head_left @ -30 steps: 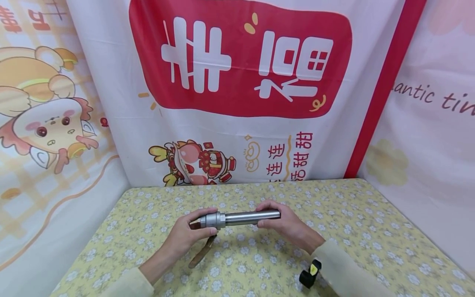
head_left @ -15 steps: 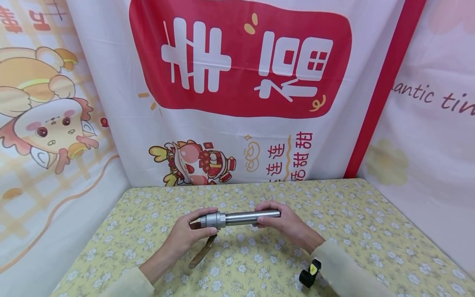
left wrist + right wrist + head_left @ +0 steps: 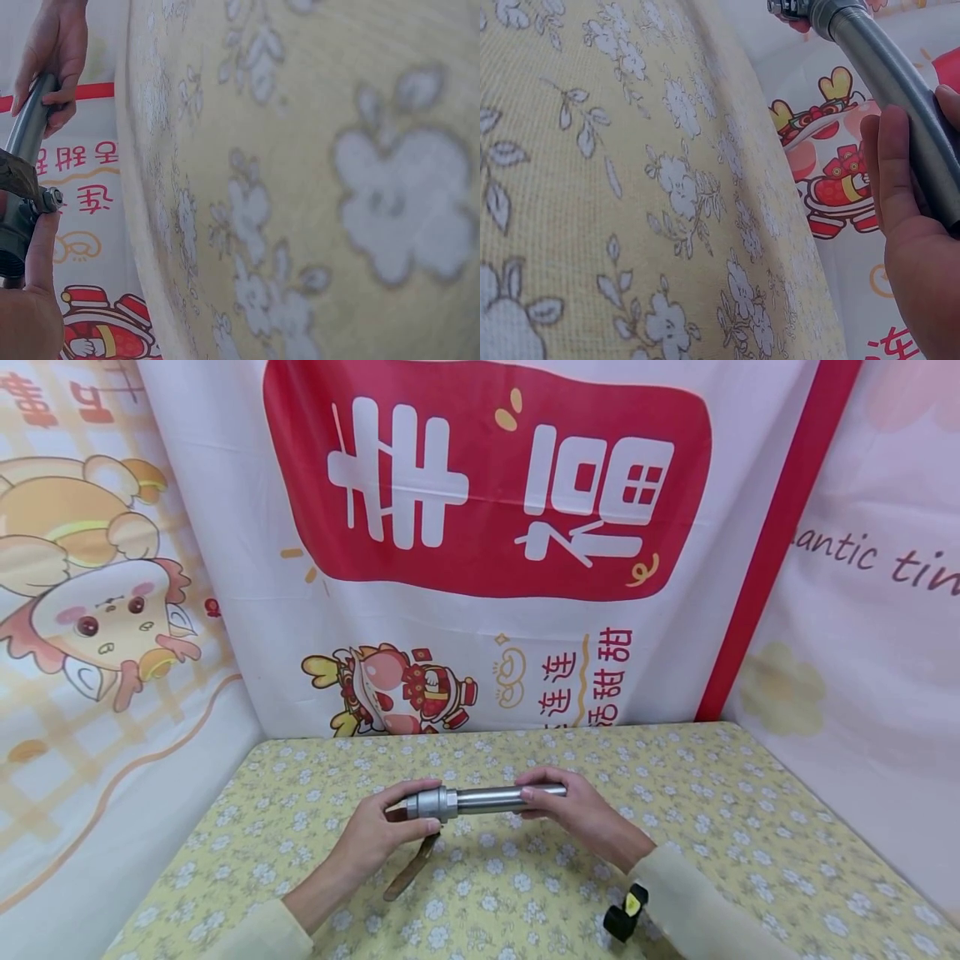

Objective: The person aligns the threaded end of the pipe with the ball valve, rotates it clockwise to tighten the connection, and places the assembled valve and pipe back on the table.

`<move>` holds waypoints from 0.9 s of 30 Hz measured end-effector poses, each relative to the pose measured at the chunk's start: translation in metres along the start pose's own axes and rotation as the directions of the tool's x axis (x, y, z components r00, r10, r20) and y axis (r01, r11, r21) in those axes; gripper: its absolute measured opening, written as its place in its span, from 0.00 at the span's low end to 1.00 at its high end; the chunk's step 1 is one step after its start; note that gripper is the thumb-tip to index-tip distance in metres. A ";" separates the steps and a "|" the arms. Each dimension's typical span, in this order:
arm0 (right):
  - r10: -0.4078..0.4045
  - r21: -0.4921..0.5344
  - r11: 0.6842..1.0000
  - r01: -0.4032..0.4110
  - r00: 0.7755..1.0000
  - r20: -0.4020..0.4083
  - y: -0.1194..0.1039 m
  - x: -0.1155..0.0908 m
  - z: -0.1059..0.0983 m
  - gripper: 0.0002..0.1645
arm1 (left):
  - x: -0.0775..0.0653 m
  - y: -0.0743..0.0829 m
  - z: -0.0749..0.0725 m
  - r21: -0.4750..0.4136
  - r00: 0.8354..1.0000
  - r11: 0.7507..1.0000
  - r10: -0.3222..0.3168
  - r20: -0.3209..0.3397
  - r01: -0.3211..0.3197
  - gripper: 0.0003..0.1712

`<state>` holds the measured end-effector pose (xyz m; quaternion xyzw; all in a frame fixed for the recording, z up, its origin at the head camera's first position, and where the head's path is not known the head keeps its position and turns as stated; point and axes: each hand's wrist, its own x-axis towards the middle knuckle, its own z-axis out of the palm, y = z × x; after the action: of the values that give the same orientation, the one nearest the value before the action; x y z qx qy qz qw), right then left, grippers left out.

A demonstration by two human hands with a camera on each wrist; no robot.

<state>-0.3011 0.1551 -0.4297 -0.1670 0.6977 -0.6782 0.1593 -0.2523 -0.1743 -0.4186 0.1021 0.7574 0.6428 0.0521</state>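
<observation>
On the near side of the steel tube (image 3: 487,800), I see the lever (image 3: 408,870) of a metal valve (image 3: 432,806). My left hand (image 3: 372,828) grips the valve at the tube's left end; my right hand (image 3: 576,807) holds the right end between thumb and fingers. Beyond the tube: a lettered banner (image 3: 487,493).

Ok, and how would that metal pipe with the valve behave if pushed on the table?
The metal pipe is probably stiff, looking straight in the head view. Its smooth, shiny surface may feel slippery. Being round, it might roll, but the lever handle jutting from the valve would likely stop it.
</observation>
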 end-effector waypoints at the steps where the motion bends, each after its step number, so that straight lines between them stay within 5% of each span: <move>1: -0.002 0.008 1.000 0.002 1.000 0.003 0.000 0.001 0.000 0.28 | 0.000 0.000 0.000 -0.002 1.000 1.000 0.000 0.001 0.000 0.34; 9: -0.031 0.024 0.999 0.030 0.998 0.058 0.001 -0.002 -0.002 0.33 | -0.001 0.001 0.000 0.001 1.000 1.000 -0.004 0.006 0.004 0.33; 14: -0.058 0.046 0.997 0.054 0.995 0.087 0.001 -0.003 -0.002 0.27 | -0.001 0.000 0.000 0.006 1.000 1.000 -0.004 0.005 0.004 0.33; 27: -0.050 0.036 0.998 0.048 0.997 0.058 0.002 -0.003 -0.002 0.24 | 0.000 -0.003 0.000 0.010 1.000 1.000 0.001 0.008 -0.001 0.33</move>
<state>-0.2996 0.1586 -0.4312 -0.2011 0.6764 -0.6888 0.1658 -0.2530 -0.1751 -0.4216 0.1054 0.7604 0.6386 0.0545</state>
